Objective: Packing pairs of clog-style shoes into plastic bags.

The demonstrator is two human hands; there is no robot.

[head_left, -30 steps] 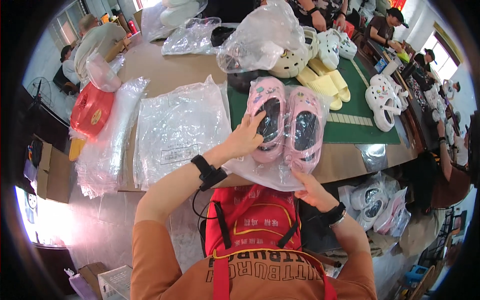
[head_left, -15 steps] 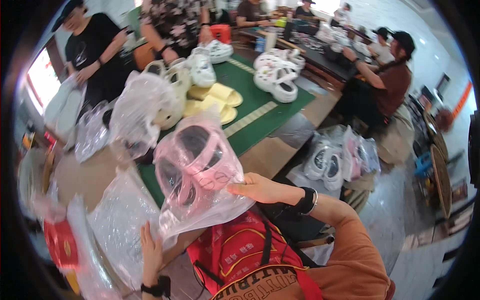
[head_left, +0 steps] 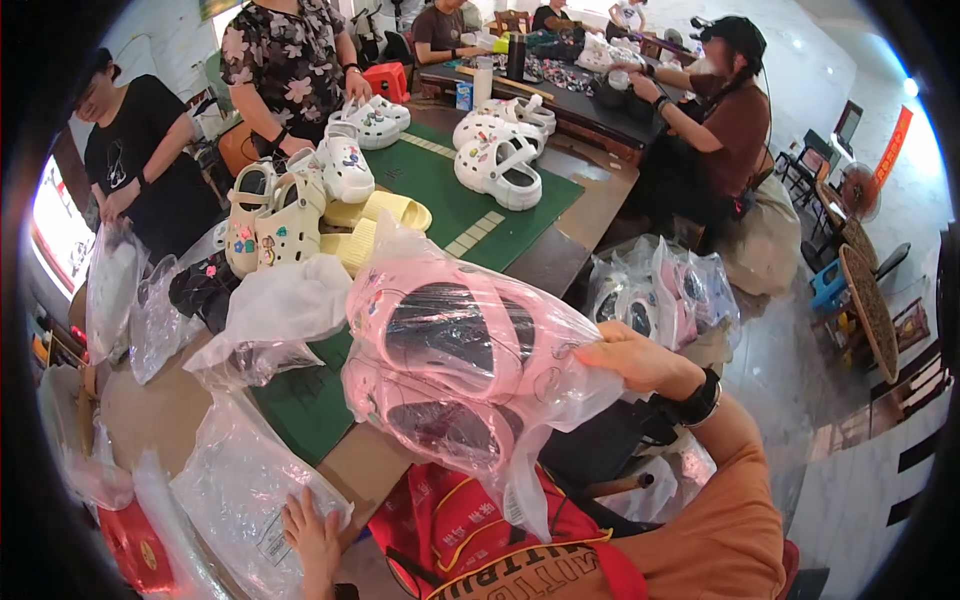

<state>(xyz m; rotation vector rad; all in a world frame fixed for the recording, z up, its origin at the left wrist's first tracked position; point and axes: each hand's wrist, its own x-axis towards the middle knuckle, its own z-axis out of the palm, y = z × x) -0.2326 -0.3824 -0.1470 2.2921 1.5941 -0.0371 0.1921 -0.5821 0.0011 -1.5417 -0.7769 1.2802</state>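
My right hand (head_left: 645, 360) is closed on the gathered end of a clear plastic bag with a pair of pink clogs (head_left: 480, 310) inside. The bagged pair hangs sideways in the air in front of me, heels toward my hand. My left hand (head_left: 312, 535) has its fingers spread and touches an empty clear plastic bag (head_left: 235, 480) lying flat at the table's near left. Past the held pair are cream clogs (head_left: 270, 215) with charms, pale yellow slides (head_left: 385, 212) and white clogs (head_left: 500, 165) on a green mat (head_left: 520, 225).
At the right, more bagged clogs (head_left: 640, 300) are piled low. A co-worker in black (head_left: 140, 150) handles a plastic bag at far left. Another in a floral shirt (head_left: 285, 70) touches clogs across the table. A person in brown (head_left: 725, 140) sits at a dark table.
My right hand has moved right with the bagged pink clogs, which have turned sideways and come closer. The left hand has dropped lower onto the flat bag. The whole view has shifted.
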